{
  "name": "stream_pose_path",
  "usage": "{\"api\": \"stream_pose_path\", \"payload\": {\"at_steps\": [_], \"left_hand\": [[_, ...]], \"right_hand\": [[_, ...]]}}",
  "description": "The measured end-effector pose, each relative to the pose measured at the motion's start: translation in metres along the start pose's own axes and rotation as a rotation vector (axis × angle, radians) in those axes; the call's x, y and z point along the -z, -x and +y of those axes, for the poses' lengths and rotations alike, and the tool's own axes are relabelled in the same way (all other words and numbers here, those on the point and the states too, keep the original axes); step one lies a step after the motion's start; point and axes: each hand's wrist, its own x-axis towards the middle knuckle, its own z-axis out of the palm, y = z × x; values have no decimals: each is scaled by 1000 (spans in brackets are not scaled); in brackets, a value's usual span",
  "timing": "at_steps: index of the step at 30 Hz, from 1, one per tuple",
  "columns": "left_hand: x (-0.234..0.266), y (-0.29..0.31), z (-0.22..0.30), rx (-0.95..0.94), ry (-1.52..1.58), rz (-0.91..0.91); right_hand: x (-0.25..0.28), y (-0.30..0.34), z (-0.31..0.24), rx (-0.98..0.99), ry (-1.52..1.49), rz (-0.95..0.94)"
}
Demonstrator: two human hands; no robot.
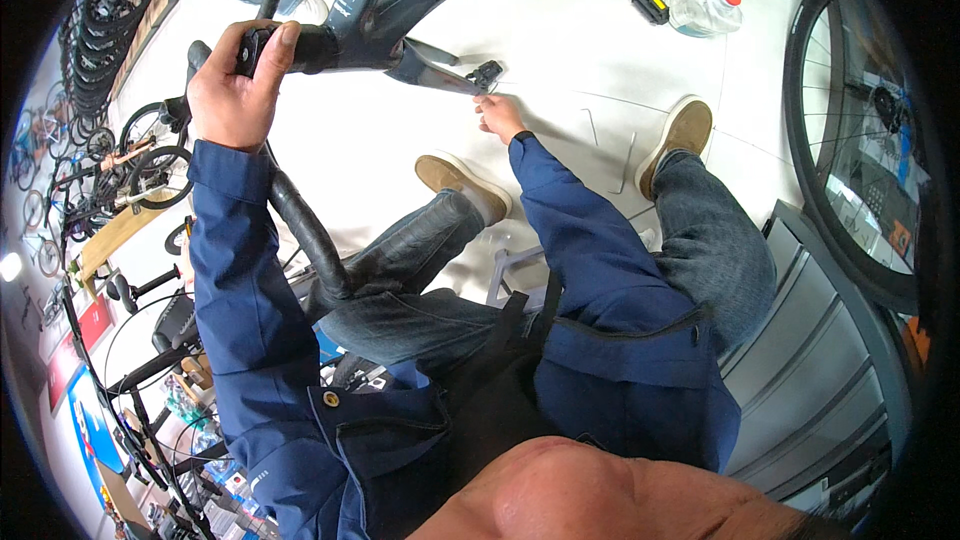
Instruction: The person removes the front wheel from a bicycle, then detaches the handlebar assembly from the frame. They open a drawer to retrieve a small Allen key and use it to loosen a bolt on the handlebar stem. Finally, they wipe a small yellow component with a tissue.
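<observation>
A dark grey bike frame (352, 8) lies across the top of the view, its front end toward me. My left hand (235, 95) is closed around the stem area of the black drop handlebar (305, 220), thumb along the top. The fork (432, 76) reaches right from the head of the frame. At its tip sits a small black brake caliper (487, 72). My right hand (499, 117) is just below that tip, fingers curled and pressed together. What they pinch is too small to make out.
Two hex keys (627, 165) lie on the white floor near my right shoe (682, 133). A pedal (650, 4) and a clear jug with red cap (700, 8) are farther off. At right stand a wheel (797, 70) and grey cabinet (800, 370). Bikes (150, 155) line the left.
</observation>
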Motion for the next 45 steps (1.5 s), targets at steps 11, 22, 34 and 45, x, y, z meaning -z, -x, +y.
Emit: {"api": "stream_pose_path", "payload": {"at_steps": [11, 22, 34, 45], "left_hand": [[3, -6, -2, 43, -34, -14], [5, -9, 2, 112, -32, -21], [4, -12, -1, 116, 1, -17], [4, -11, 1, 94, -17, -16]], "right_hand": [[42, -17, -23, 355, -483, 150], [-2, 44, -39, -10, -235, -311], [51, 11, -55, 246, -535, -1], [35, 27, -29, 15, -238, -29]]}}
